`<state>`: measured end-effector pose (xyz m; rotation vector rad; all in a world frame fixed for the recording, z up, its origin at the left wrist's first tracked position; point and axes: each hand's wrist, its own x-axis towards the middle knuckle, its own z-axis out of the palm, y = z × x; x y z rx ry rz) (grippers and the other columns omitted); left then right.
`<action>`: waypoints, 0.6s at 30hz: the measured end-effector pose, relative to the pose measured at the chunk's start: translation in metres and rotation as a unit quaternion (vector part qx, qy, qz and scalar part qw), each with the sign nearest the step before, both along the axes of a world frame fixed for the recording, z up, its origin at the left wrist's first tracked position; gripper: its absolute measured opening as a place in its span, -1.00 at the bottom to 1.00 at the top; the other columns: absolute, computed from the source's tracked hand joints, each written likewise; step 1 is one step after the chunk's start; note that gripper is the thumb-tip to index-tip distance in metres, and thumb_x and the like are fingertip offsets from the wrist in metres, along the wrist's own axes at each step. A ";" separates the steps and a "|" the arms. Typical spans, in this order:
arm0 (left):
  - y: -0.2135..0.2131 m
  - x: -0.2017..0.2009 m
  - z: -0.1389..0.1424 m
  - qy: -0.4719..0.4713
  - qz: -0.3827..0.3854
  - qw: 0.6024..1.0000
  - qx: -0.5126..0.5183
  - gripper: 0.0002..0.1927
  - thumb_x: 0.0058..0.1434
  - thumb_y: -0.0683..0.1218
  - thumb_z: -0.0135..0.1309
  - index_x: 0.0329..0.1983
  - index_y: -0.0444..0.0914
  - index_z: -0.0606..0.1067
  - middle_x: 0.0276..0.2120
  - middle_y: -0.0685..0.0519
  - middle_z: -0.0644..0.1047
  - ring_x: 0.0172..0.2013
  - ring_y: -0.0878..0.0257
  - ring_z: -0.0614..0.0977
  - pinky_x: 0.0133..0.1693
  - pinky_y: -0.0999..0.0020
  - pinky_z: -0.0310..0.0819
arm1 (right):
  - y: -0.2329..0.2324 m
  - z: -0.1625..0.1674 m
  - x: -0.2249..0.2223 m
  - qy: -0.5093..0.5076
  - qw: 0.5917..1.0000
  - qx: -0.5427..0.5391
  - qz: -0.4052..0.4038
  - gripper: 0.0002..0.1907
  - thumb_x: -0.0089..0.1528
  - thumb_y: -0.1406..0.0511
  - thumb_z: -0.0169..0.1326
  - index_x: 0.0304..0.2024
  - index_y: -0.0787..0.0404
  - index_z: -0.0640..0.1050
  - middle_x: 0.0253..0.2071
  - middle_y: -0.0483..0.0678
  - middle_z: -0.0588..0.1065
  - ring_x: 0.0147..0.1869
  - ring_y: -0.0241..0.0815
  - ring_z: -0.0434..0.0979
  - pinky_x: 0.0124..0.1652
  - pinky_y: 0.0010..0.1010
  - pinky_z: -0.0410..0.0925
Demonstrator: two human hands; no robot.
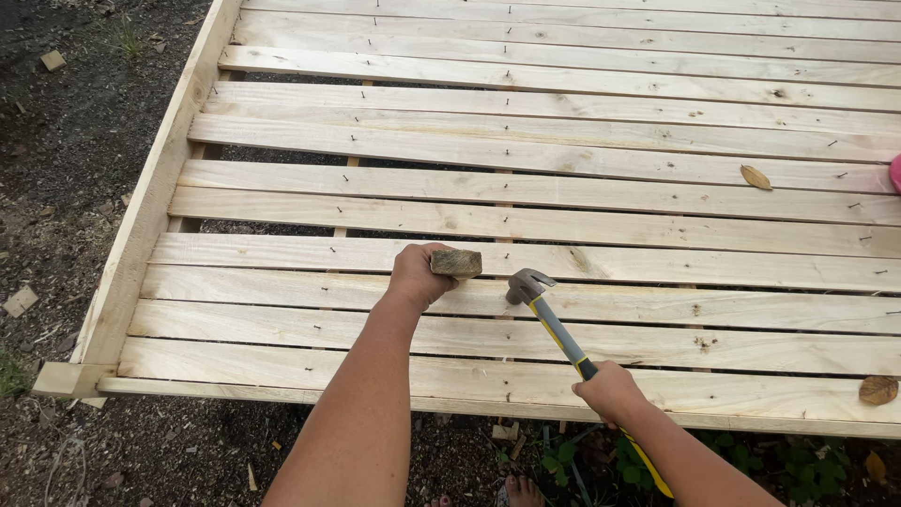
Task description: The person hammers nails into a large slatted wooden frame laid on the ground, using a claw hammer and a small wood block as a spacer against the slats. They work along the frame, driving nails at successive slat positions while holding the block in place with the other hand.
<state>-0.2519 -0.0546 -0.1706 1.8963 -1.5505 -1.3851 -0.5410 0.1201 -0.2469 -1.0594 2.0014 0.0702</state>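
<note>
— Both forearms are reaching out from the bottom edge, over a big slatted wooden panel [563, 202] that is lying flat on dark soil [66, 141]. How far along is it looking?

— Most slats are already sitting in rows across the frame, with small nails showing in lines. Several nails toward the right side are standing proud or leaning, so driving them home seems to be what is left.

— What are the hands doing?

— The left hand [418, 274] is wrapping closed around a small wood block [456, 263], pressing it onto a near slat. The right hand [610, 390] is gripping shut on the handle of a claw hammer [554, 324], its head hovering just beside the block.

— Anything lying in the way?

— Dry leaves [755, 176] are resting on the slats, and wood offcuts [21, 300] are scattering the ground, well apart from the hands. Bare toes [521, 490] are showing below.
</note>
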 end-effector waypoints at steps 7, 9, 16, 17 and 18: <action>0.016 -0.009 0.014 0.007 0.006 0.999 -0.032 -0.68 0.04 -0.29 0.30 -0.17 -0.09 0.69 -0.18 0.10 0.71 -0.18 0.29 0.72 -0.07 0.37 0.67 | -0.032 0.029 -0.010 -0.024 0.995 0.092 -0.014 -0.68 0.22 0.27 0.22 -0.13 0.40 0.49 -0.52 0.09 0.50 -0.64 -0.08 0.49 -0.60 -0.17 0.40; 0.018 -0.026 0.015 -0.027 -0.012 0.998 -0.048 -0.69 0.05 -0.26 0.30 -0.15 -0.09 0.69 -0.20 0.05 0.72 -0.19 0.25 0.73 -0.09 0.31 0.64 | -0.039 0.033 -0.014 -0.016 0.994 0.107 0.005 -0.71 0.22 0.28 0.22 -0.17 0.39 0.49 -0.54 0.06 0.48 -0.65 -0.10 0.48 -0.60 -0.19 0.39; -0.004 -0.041 0.026 -0.085 -0.054 0.989 -0.110 -0.59 -0.12 -0.25 0.42 -0.15 -0.13 0.69 -0.22 0.00 0.69 -0.19 0.17 0.70 -0.11 0.29 0.60 | -0.055 0.039 -0.028 -0.051 0.991 0.126 0.016 -0.73 0.18 0.32 0.25 -0.30 0.41 0.47 -0.62 -0.01 0.41 -0.68 -0.14 0.39 -0.64 -0.20 0.35; -0.015 -0.035 0.031 -0.075 -0.046 0.991 -0.096 -0.57 -0.15 -0.24 0.44 -0.15 -0.14 0.68 -0.22 0.00 0.69 -0.20 0.20 0.71 -0.12 0.31 0.62 | -0.055 0.039 -0.029 -0.050 0.991 0.125 0.015 -0.74 0.19 0.32 0.25 -0.30 0.41 0.47 -0.62 0.00 0.41 -0.68 -0.14 0.39 -0.64 -0.21 0.35; -0.025 -0.029 0.037 -0.067 -0.037 0.994 -0.080 -0.55 -0.17 -0.22 0.47 -0.14 -0.15 0.67 -0.23 0.01 0.70 -0.22 0.24 0.73 -0.13 0.34 0.63 | -0.055 0.039 -0.030 -0.050 0.991 0.126 0.016 -0.74 0.19 0.33 0.25 -0.30 0.41 0.47 -0.63 0.00 0.41 -0.68 -0.14 0.39 -0.64 -0.21 0.35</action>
